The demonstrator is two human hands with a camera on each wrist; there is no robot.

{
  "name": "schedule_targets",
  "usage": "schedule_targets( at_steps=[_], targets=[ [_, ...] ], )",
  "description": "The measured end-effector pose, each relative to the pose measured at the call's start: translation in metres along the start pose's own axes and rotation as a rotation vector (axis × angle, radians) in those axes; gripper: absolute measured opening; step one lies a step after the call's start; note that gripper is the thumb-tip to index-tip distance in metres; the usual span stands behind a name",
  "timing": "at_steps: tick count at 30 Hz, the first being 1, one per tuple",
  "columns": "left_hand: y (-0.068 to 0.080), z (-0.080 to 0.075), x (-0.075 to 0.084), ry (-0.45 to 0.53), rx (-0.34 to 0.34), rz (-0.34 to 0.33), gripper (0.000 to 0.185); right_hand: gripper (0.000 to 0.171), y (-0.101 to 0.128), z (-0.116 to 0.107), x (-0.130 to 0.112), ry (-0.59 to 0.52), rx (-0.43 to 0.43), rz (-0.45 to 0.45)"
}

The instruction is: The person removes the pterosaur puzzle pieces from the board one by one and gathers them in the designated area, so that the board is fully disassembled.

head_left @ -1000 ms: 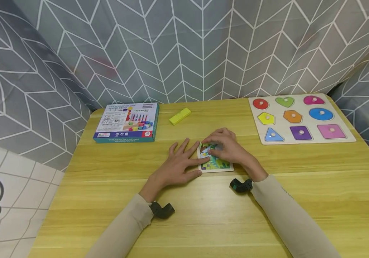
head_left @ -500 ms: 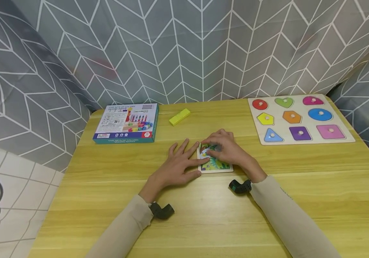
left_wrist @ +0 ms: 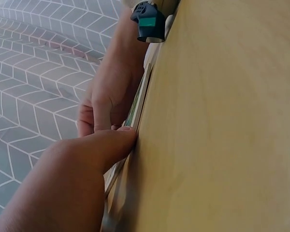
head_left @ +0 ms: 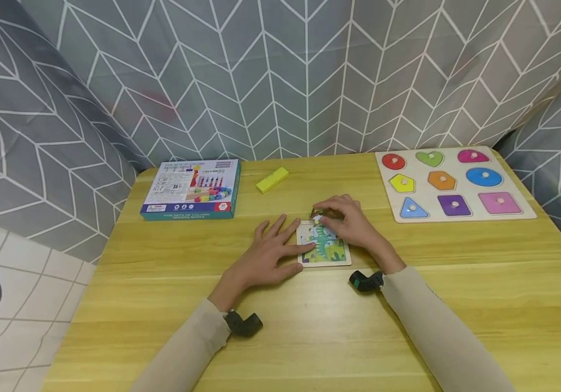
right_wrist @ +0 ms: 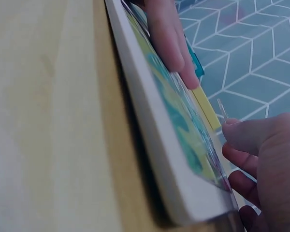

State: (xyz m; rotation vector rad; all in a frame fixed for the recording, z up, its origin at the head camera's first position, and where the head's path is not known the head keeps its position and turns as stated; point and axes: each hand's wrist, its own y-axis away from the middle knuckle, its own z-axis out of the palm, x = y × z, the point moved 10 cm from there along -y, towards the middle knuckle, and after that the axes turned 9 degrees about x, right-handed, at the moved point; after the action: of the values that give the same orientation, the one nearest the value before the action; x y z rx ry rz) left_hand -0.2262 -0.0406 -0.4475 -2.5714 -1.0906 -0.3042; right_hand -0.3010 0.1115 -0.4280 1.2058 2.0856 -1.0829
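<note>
Wooden puzzle board (head_left: 323, 251) | left hand (head_left: 266, 256) fingers flat, pressing its edge | right hand (head_left: 351, 224) fingers pinching clear wrap (right_wrist: 222, 109)

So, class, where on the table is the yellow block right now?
In the head view the yellow block lies at the far edge of the wooden table, just right of the bead-toy box and beyond both hands.
</note>
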Motion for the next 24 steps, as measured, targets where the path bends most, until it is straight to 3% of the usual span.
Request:
schedule_targets(
  at_steps=[24],
  targets=[
    [0.01, -0.003, -0.008, 0.019, 0.035, -0.004, 0.048, 0.027, -0.029, -0.01, 0.029, 0.15, 0.055, 0.015]
  ],
)
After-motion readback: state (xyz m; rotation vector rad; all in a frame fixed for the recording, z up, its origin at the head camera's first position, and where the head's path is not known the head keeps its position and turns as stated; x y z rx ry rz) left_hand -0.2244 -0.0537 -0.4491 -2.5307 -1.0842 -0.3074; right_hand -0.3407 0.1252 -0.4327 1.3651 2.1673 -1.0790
